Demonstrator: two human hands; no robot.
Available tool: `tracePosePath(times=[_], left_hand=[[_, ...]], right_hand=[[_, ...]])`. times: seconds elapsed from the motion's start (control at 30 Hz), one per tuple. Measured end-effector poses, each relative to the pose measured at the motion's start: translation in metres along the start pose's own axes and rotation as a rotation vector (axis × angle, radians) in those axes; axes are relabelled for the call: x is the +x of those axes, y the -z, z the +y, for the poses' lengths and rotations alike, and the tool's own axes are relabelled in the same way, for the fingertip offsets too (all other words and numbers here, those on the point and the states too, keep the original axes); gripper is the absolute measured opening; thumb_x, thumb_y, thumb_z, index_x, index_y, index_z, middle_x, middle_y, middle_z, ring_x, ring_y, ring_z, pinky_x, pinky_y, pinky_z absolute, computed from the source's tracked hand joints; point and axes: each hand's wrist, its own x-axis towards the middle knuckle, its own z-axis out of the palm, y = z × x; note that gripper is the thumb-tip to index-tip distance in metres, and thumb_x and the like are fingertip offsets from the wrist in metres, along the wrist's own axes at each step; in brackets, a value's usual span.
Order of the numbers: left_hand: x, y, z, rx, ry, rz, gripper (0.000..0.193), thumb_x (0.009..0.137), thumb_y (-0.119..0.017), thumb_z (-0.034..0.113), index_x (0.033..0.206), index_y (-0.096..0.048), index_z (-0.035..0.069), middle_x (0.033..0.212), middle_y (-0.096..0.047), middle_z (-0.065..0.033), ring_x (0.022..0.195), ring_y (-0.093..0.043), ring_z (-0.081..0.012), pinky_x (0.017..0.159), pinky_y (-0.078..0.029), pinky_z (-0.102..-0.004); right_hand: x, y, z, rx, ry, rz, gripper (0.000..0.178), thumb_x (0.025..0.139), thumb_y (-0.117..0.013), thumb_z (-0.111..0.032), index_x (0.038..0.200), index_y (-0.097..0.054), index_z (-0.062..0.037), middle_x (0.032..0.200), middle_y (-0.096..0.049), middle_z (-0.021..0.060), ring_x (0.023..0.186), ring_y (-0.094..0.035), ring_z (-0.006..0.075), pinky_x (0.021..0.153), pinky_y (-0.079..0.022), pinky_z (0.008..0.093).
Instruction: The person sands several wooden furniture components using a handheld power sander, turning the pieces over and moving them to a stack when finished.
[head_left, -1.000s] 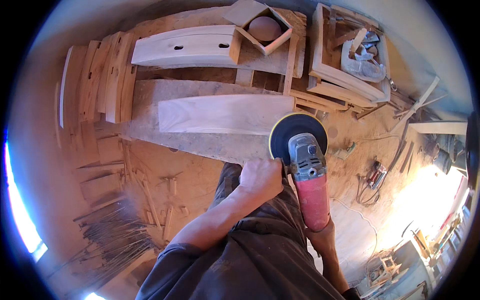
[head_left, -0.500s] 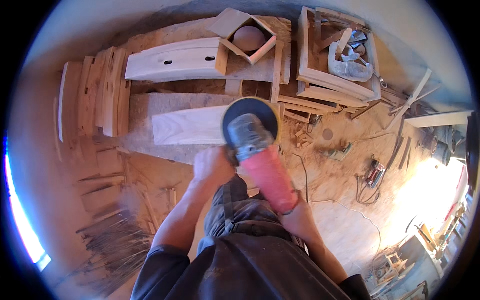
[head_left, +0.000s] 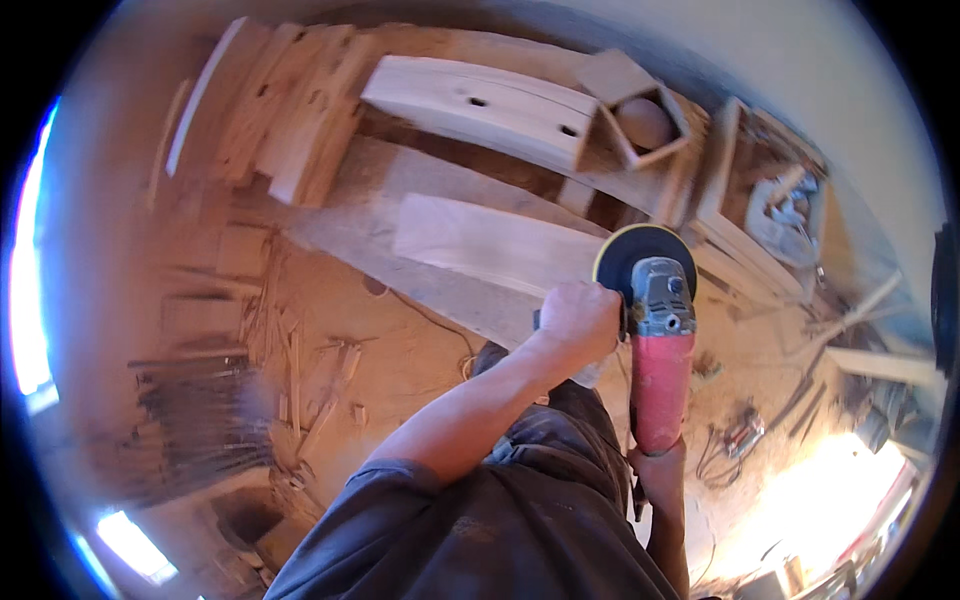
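Left hand (head_left: pixel 580 318) is fisted round the side handle (head_left: pixel 625 318), right hand (head_left: pixel 661 474) is at the rear of the sander (head_left: pixel 662 385) (can't tell its grip), probably for steadiness, sander around 3 o'clock, pale board (head_left: pixel 500 238) at 12.

The left hand (head_left: pixel 580 322) and right hand (head_left: pixel 660 472) hold a red-bodied sander (head_left: pixel 661 385) near a pale board (head_left: pixel 500 242).
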Motion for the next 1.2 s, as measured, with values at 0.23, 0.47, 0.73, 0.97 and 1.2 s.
tracePosePath(times=[0.23, 0.47, 0.73, 0.97, 1.2], left_hand=[[-0.023, 0.018, -0.074, -0.11, 0.133, 0.076, 0.016, 0.076, -0.067, 0.017, 0.086, -0.076, 0.008, 0.087, -0.074, -0.0184, 0.085, -0.073, -0.0366, 0.076, -0.058, -0.0475], [-0.06, 0.05, -0.171, -0.166, 0.313, 0.156, 0.018, 0.075, -0.067, 0.018, 0.087, -0.076, 0.008, 0.086, -0.074, -0.0195, 0.084, -0.074, -0.0372, 0.075, -0.059, -0.0476], [-0.103, 0.075, -0.266, -0.212, 0.452, 0.247, 0.021, 0.073, -0.069, 0.019, 0.087, -0.078, 0.006, 0.088, -0.074, -0.0213, 0.085, -0.074, -0.037, 0.076, -0.059, -0.0468], [-0.102, 0.029, -0.227, -0.433, 0.245, 0.284, 0.012, 0.076, -0.069, 0.016, 0.08, -0.077, 0.007, 0.081, -0.074, -0.0178, 0.08, -0.075, -0.0346, 0.072, -0.059, -0.0442], [-0.119, 0.043, -0.253, -0.41, 0.336, 0.281, 0.011, 0.075, -0.071, 0.014, 0.08, -0.077, 0.006, 0.081, -0.074, -0.0173, 0.082, -0.074, -0.0338, 0.072, -0.059, -0.0451]], right_hand=[[0.014, -0.041, -0.051, -0.072, 0.108, -0.068, 0.048, 0.07, -0.069, -0.007, 0.116, -0.061, 0.0045, 0.092, -0.067, 0.0113, 0.083, -0.065, 0.0202, 0.074, -0.052, 0.0351], [0.042, -0.106, -0.106, -0.294, 0.162, -0.201, 0.046, 0.067, -0.073, -0.008, 0.11, -0.063, 0.0069, 0.097, -0.07, 0.0159, 0.087, -0.067, 0.0217, 0.078, -0.053, 0.0366], [0.052, -0.191, -0.173, -0.302, 0.278, -0.299, 0.045, 0.069, -0.074, -0.009, 0.11, -0.064, 0.0052, 0.093, -0.069, 0.0118, 0.084, -0.066, 0.019, 0.075, -0.052, 0.036], [0.023, -0.145, -0.145, -0.38, 0.089, -0.255, 0.015, 0.068, -0.075, -0.008, 0.079, -0.066, -0.0026, 0.069, -0.064, 0.0054, 0.06, -0.061, 0.0154, 0.056, -0.048, 0.0316], [0.023, -0.174, -0.166, -0.46, 0.11, -0.229, 0.011, 0.069, -0.075, -0.007, 0.075, -0.066, -0.0035, 0.065, -0.063, 0.0033, 0.057, -0.061, 0.0148, 0.053, -0.046, 0.0315]])
